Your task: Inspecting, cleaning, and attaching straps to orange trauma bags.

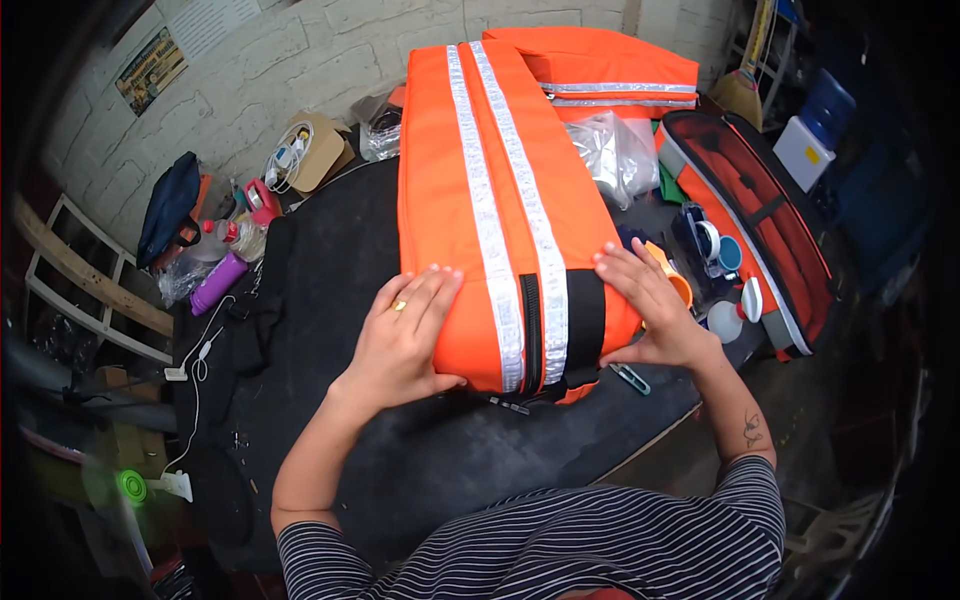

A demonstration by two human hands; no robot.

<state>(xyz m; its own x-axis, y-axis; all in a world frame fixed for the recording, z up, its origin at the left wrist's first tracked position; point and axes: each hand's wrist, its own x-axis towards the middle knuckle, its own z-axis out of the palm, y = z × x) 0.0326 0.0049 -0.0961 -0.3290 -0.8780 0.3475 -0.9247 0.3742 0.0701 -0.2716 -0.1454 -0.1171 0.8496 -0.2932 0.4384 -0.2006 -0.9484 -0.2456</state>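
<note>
1. While the long orange bag (pixel 490 200) lies flat on the black table mat (pixel 340 250), I read its long axis in the head view as running straight away from the person, with two reflective stripes (pixel 505 215) along that axis and the near end resting at the mat's front part.
2. I see the left hand (pixel 405 335) laid flat, fingers spread, on the bag's near left corner; it grips nothing and simply presses on the fabric.
3. I see the right hand (pixel 650 305) cupped against the bag's near right edge, fingers spread on top and the thumb low on the side; it is open as well, touching rather than clasping.
4. Both hands sit at the same near end, one on each side of the black zip band (pixel 555 335), so neither is clearly nearer; the bulk of the bag extends away from both palms.
5. Near the right hand lie an orange cup (pixel 678 282) and a small clip-like tool (pixel 630 378); an open orange case (pixel 760 230) sits further right.
</note>
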